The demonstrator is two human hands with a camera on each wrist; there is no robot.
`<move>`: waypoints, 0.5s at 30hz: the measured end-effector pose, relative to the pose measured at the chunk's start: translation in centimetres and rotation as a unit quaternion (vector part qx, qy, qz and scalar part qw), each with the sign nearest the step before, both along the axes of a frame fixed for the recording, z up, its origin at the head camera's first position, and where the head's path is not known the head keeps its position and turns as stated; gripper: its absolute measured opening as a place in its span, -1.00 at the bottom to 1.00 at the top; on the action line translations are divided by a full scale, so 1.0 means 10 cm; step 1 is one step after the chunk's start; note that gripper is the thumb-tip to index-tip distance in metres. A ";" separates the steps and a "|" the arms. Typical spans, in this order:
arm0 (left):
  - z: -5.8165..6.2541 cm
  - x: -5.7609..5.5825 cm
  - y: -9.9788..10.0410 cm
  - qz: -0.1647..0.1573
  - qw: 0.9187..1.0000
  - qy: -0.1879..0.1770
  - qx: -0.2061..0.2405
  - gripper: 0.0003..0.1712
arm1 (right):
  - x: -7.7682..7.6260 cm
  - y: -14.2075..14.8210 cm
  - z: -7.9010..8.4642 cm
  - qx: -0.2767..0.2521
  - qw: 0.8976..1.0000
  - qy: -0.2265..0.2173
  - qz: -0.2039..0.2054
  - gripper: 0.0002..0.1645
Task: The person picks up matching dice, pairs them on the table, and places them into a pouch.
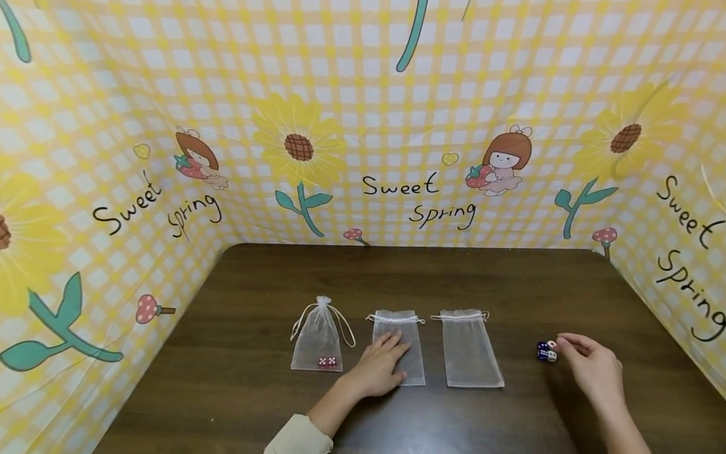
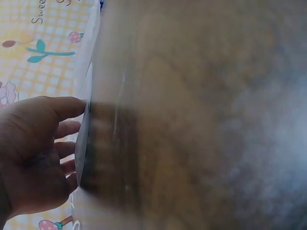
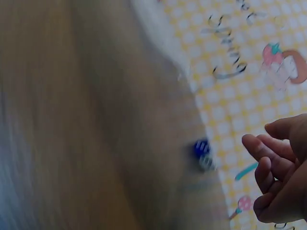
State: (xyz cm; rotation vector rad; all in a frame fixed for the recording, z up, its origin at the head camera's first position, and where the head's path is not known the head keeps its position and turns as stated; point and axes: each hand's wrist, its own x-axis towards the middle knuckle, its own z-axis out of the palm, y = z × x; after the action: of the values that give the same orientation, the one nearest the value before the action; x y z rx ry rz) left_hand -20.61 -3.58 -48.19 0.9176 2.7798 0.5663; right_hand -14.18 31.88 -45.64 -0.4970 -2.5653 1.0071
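My left hand lies with fingers extended on the middle white organza drawstring bag. In the left wrist view, those fingers reach the bag's edge. My right hand hovers beside a small cluster of blue dice and white dice, fingertips close to them in the head view. The right wrist view shows the thumb and fingers apart, with nothing between them. To the left stands a cinched organza bag with two red dice in its bottom corner. Another flat organza bag lies right of the middle one.
The dark wooden table carries everything. A yellow-checked cloth printed with flowers and "Sweet Spring" rises behind the table and along both sides. White drawstrings loop out from the left bag's neck.
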 end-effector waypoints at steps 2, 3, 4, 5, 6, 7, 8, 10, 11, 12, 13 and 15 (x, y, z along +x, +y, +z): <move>0.00 -0.01 0.00 0.001 1.000 -0.007 0.007 -0.39 | -0.01 0.07 -0.02 0.040 0.999 -0.018 0.015 -0.61; 0.00 -0.01 -0.01 0.000 1.000 -0.009 0.011 -0.39 | -0.01 0.09 -0.03 0.054 0.998 -0.031 0.023 -0.62; 0.01 -0.02 -0.01 0.001 1.000 -0.012 0.015 -0.39 | -0.02 0.11 -0.04 0.059 0.997 -0.046 0.035 -0.61; 0.01 -0.02 -0.01 0.000 1.000 -0.014 0.018 -0.39 | -0.03 0.13 -0.06 0.065 0.995 -0.061 0.046 -0.61; 0.01 -0.03 -0.01 0.000 1.000 -0.015 0.021 -0.39 | -0.04 0.15 -0.07 0.069 0.993 -0.076 0.058 -0.60; 0.01 -0.03 -0.01 -0.001 1.000 -0.016 0.025 -0.39 | -0.05 0.16 -0.08 0.070 0.991 -0.088 0.068 -0.60; 0.02 -0.03 -0.02 -0.001 0.999 -0.018 0.027 -0.39 | -0.05 0.17 -0.09 0.069 0.990 -0.096 0.076 -0.61; 0.02 -0.03 -0.02 -0.002 0.999 -0.020 0.029 -0.39 | -0.07 0.17 -0.11 0.064 0.989 -0.105 0.087 -0.63; 0.01 -0.03 -0.02 -0.003 0.999 -0.021 0.030 -0.39 | -0.07 0.17 -0.12 0.064 0.989 -0.105 0.088 -0.65; 0.01 -0.03 -0.02 -0.002 0.999 -0.021 0.030 -0.39 | -0.08 0.16 -0.13 0.064 0.989 -0.104 0.089 -0.68; 0.01 -0.03 -0.02 -0.003 0.999 -0.022 0.031 -0.39 | -0.08 0.16 -0.13 0.064 0.989 -0.102 0.087 -0.71; 0.00 -0.04 -0.02 -0.001 0.999 -0.024 0.029 -0.39 | -0.09 0.16 -0.15 0.070 0.989 -0.097 0.086 -0.77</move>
State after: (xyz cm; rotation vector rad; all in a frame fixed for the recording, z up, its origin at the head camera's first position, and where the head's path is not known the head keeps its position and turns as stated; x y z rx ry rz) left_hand -21.00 -3.81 -48.24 0.9058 2.7324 0.6619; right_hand -15.11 33.44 -47.15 -0.3578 -2.8691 0.8622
